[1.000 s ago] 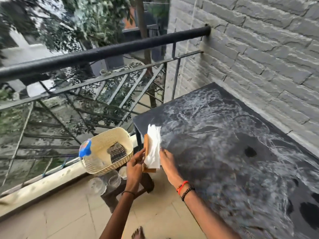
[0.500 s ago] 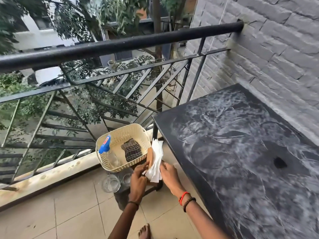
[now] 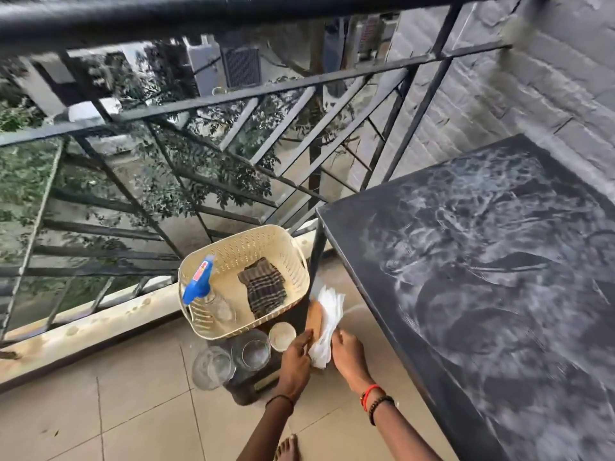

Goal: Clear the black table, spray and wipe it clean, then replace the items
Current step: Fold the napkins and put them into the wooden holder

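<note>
Left hand (image 3: 294,357): curling its fingers round the wooden napkin holder (image 3: 314,316), gripping the plank side.
Right hand (image 3: 347,354): pinching the crumpled white napkins (image 3: 327,314) against the holder from the other side.
Where it's at: the holder is hanging low, off the black table (image 3: 466,294), just beside its edge and right of the basket (image 3: 253,241). Can't tell if it's touching the stool (image 3: 253,390).
Table top: flat matte black, whitish swirly streaks smearing all over it.
Room: balcony with smooth beige floor tiles (image 3: 133,410), a black metal railing (image 3: 233,94) running in diagonals, and a rough grey brick wall (image 3: 549,94) backing the table.
Basket: cream perforated plastic, holding a blue-trigger spray bottle (image 3: 196,284) and a folded checked cloth (image 3: 263,287).
Stool: dark, carrying the basket plus round clear glasses (image 3: 254,352).
</note>
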The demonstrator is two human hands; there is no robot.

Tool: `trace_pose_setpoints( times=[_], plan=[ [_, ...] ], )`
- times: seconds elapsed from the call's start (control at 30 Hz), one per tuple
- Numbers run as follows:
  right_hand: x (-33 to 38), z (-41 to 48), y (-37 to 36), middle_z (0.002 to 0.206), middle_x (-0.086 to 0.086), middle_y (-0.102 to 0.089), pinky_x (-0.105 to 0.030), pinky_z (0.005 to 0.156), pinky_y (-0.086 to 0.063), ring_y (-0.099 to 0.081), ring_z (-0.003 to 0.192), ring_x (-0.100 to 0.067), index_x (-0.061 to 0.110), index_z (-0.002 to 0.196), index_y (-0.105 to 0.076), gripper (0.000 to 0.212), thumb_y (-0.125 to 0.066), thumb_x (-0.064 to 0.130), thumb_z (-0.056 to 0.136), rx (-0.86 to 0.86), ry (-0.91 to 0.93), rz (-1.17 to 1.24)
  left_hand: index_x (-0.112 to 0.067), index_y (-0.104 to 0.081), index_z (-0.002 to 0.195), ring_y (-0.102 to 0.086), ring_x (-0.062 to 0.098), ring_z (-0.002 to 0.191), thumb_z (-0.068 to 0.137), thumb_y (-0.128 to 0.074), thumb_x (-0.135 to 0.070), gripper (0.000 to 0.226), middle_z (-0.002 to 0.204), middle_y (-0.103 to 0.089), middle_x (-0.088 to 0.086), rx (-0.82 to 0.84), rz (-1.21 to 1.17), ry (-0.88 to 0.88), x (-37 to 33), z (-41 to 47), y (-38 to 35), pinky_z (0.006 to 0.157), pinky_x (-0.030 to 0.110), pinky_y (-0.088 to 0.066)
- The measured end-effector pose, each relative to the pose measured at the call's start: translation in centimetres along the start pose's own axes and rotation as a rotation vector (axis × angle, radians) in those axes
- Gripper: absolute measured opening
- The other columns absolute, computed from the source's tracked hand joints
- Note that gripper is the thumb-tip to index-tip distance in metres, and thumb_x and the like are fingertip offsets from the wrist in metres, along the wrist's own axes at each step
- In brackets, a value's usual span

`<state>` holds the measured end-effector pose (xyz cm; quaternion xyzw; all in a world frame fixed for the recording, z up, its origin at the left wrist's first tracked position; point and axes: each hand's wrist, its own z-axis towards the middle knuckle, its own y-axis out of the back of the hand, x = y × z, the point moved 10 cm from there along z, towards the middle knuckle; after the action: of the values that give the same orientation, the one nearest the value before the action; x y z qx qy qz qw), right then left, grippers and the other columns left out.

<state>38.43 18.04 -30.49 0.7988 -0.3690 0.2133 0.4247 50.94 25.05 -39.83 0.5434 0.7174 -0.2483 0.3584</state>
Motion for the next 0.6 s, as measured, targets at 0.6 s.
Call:
trace_pose_setpoints(
  times=[0.6],
  plan=[
    [-1.0, 6.1, -5.1, 0.112, -0.026, -0.062, -0.027, 0.068, -0.034, -0.058, 0.102, -0.032, -0.008, 0.101, -0.060, 0.032, -0.036, 0.012, 0.097, 0.064, -0.056, -0.099, -0.010, -0.064, 0.118, -0.058, 0.016, 0.101, 0.063, -0.039, -0.013, 0.060, 0.107, -0.064, 0.000, -0.105, 0.117, -0.047, -4.6, 1.1, 1.0, 0.091, 0.025, -0.045]
  ],
)
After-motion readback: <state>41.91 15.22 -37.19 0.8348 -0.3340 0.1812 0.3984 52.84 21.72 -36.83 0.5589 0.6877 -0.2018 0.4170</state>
